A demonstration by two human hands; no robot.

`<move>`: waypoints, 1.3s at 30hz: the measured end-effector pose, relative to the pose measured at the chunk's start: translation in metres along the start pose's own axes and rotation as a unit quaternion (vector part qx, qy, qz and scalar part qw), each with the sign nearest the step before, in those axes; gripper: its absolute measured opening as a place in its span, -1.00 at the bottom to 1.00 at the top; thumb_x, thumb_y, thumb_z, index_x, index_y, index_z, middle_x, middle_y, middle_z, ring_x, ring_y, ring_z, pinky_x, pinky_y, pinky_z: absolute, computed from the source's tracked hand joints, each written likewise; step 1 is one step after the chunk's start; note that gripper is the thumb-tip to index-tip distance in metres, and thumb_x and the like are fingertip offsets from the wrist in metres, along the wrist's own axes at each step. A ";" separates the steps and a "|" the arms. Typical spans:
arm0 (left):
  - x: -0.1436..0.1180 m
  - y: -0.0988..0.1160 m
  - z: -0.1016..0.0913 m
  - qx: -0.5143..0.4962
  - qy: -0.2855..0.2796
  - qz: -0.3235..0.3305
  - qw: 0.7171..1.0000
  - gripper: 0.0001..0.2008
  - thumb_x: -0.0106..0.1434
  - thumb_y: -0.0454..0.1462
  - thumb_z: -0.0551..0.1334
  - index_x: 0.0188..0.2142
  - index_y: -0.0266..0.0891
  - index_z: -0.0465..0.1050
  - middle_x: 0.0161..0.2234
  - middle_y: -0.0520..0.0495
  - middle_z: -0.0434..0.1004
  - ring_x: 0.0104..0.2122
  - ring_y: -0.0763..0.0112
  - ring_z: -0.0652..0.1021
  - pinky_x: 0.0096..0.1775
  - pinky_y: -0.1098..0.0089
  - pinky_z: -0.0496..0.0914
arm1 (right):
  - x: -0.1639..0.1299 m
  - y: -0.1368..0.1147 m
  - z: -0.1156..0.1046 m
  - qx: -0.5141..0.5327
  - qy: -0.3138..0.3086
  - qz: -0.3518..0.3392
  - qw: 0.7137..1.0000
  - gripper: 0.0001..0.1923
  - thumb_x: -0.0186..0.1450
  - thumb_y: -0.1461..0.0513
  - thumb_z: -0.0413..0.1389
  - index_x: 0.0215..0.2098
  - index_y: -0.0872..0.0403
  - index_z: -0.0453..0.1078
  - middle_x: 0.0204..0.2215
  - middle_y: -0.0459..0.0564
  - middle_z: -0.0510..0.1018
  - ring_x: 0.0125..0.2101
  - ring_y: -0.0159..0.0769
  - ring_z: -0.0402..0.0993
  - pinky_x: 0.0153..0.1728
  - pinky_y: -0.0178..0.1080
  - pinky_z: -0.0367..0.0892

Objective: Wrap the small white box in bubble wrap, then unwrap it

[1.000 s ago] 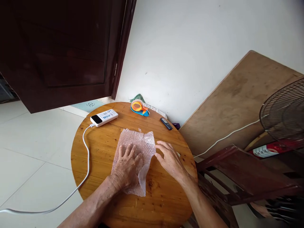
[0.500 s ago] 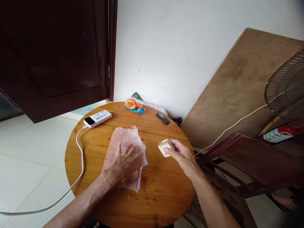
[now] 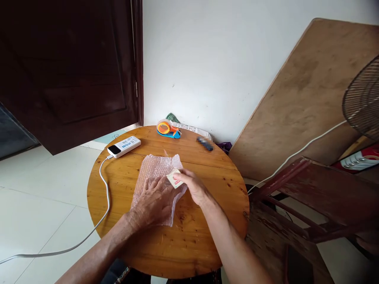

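Noting, left to right: white oblong device with black screen [image 3: 124, 146], cabled, on the round varnished wooden table [image 3: 216, 179]. My left hand [image 3: 152, 202] lies flat, fingers spread, on the translucent bubble-wrap sheet [image 3: 155, 165]. Small cream printed box [image 3: 171, 178], at the sheet's right side, pinched by my right hand [image 3: 194, 187]; contact with sheet unclear. Risks: lifting my palm could let the sheet curl; a loose pinch could drop the box.

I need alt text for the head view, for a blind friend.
A person's right hand holds a pale box over bubble wrap, on which the left hand lies spread, on a round wooden table. Beyond are a white device with a cable and a tape dispenser.
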State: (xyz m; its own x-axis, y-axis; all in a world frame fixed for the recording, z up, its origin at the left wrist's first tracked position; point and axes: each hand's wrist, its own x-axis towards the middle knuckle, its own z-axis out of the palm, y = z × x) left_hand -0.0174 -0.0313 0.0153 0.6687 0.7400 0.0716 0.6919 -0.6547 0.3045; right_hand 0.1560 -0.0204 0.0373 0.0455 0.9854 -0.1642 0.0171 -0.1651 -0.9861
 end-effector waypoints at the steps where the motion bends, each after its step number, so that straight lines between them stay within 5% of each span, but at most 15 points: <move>1: -0.004 -0.003 -0.003 0.005 -0.011 -0.018 1.000 -0.37 0.16 -0.20 0.21 0.25 -0.06 0.27 0.35 -0.19 0.13 0.31 -0.15 0.17 0.26 -0.25 0.00 | 0.000 0.004 -0.008 -0.017 0.013 -0.005 1.000 -0.69 0.05 0.05 0.23 -0.35 0.11 0.47 -0.49 -0.09 0.56 -0.43 -0.30 0.46 -0.35 -0.29 0.28; 6: -0.026 -0.017 -0.008 -0.015 -0.025 -0.058 0.998 -0.22 0.13 -0.08 0.26 0.32 -0.22 0.15 0.37 -0.23 0.10 0.36 -0.05 0.09 0.33 -0.16 -0.13 | -0.010 0.015 -0.019 -0.202 0.011 -0.079 0.976 -0.48 0.03 0.14 0.28 -0.03 0.07 0.44 -0.08 0.02 0.58 -0.09 -0.16 0.49 -0.04 -0.16 0.32; 11: -0.029 -0.016 0.000 -0.034 -0.018 -0.065 0.997 -0.03 0.03 0.13 0.33 0.33 -0.25 0.13 0.38 -0.28 0.05 0.37 -0.14 0.03 0.32 -0.22 -0.20 | -0.022 0.013 -0.013 -0.338 -0.024 -0.120 0.933 -0.51 0.05 0.24 0.28 -0.03 0.06 0.42 -0.09 0.02 0.57 -0.08 -0.14 0.46 0.00 -0.12 0.30; 18: -0.026 -0.014 0.009 -0.045 0.020 -0.075 0.996 0.04 -0.04 0.05 0.36 0.35 -0.31 0.05 0.38 -0.32 0.06 0.37 -0.14 0.02 0.31 -0.24 -0.21 | -0.019 -0.008 -0.013 -0.292 -0.062 -0.065 0.952 -0.67 0.15 0.10 0.24 -0.16 0.08 0.44 -0.30 -0.06 0.58 -0.27 -0.20 0.48 -0.23 -0.22 0.34; 26: -0.025 -0.015 0.013 -0.057 0.036 -0.079 0.995 0.15 -0.07 0.12 0.37 0.37 -0.39 -0.01 0.35 -0.39 0.09 0.36 -0.17 0.06 0.31 -0.24 -0.22 | -0.022 0.007 0.000 -0.400 -0.069 -0.145 0.902 -0.60 0.06 0.28 0.28 -0.12 0.05 0.39 -0.12 0.03 0.52 -0.06 -0.10 0.43 -0.03 -0.11 0.29; 35: -0.024 -0.019 0.015 -0.058 0.045 -0.059 0.996 0.17 -0.10 0.14 0.40 0.37 -0.32 -0.01 0.36 -0.37 0.10 0.35 -0.20 0.08 0.30 -0.27 -0.21 | -0.023 0.019 -0.004 -0.394 -0.049 -0.165 0.903 -0.62 0.14 0.25 0.27 -0.09 0.06 0.34 -0.06 0.05 0.50 -0.02 -0.12 0.42 0.03 -0.10 0.28; 39: -0.034 -0.021 0.008 -0.049 0.065 -0.043 0.996 0.04 -0.03 0.12 0.39 0.34 -0.24 0.09 0.34 -0.34 0.14 0.34 -0.22 0.10 0.28 -0.30 -0.13 | -0.023 0.019 -0.002 -0.405 -0.043 -0.157 0.900 -0.63 0.13 0.27 0.27 -0.11 0.06 0.34 -0.11 0.04 0.51 -0.05 -0.11 0.43 0.00 -0.09 0.30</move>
State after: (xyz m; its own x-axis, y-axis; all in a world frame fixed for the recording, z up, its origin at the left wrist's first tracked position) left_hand -0.0520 -0.0441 -0.0013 0.5633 0.8102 0.1619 0.7103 -0.5750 0.4061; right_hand 0.1570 -0.0466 0.0221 -0.1650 0.9827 0.0841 0.7389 0.1796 -0.6494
